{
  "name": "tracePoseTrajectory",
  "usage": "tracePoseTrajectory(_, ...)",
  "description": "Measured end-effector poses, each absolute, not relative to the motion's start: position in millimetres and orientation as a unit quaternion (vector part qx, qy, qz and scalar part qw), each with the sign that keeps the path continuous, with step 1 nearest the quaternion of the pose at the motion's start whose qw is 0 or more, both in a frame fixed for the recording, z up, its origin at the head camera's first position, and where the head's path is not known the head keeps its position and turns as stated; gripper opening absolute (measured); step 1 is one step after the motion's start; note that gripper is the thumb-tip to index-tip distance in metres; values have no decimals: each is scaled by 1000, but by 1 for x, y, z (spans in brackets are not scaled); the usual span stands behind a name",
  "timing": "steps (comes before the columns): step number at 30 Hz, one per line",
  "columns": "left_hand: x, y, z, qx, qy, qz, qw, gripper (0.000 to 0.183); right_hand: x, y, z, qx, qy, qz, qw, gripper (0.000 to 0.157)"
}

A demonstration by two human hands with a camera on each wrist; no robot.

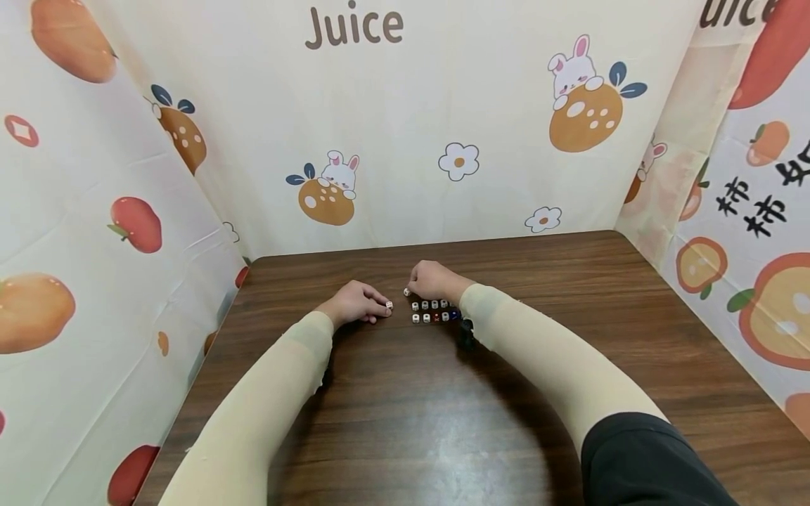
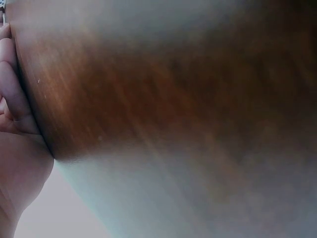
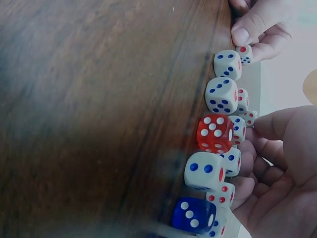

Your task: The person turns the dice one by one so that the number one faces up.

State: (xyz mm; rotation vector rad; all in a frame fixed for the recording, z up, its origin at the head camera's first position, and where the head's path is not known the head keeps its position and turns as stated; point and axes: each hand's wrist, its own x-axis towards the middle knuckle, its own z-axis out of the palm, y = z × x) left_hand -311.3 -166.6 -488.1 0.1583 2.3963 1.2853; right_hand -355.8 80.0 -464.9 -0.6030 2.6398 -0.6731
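Note:
My left hand (image 1: 359,303) pinches a white die (image 1: 389,305) between thumb and fingers, at the left end of two rows of dice. My right hand (image 1: 435,280) reaches over the back row and holds another white die (image 3: 250,117) at its fingertips, its other fingers curled beside the row. The front row has white dice (image 3: 222,95), a red die (image 3: 215,133) and a blue die (image 3: 193,214). Behind it stands a row of white dice (image 1: 425,305), its right end partly hidden by the right wrist. In the left wrist view only the edge of the left hand (image 2: 15,94) shows.
The dice stand on a dark brown wooden table (image 1: 392,422). A cream printed curtain (image 1: 405,126) hangs along the table's back edge, with more printed cloth at the left (image 1: 76,393) and right sides. A dark object (image 1: 466,336) sits under the right wrist.

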Motion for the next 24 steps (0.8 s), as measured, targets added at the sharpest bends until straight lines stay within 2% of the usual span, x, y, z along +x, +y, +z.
tracePoseTrajectory(4,-309,-166,-486,59,864,457,204,20,-359,81,-466,-193,935,-233,184,53)
tracePoseTrajectory(12,-310,-167,-487,61,863,457,205,20,-363,84,-471,-185,936,-236,185,56)
tracePoseTrajectory(16,-310,-167,-488,61,861,461,206,20,-361,89,-471,-202,933,-242,175,46)
tracePoseTrajectory(20,-310,-166,-487,60,860,462,207,19,-357,96,-466,-221,927,-257,160,25)
tracePoseTrajectory(24,-310,-167,-485,60,862,459,206,20,-354,99,-463,-234,917,-277,164,24)
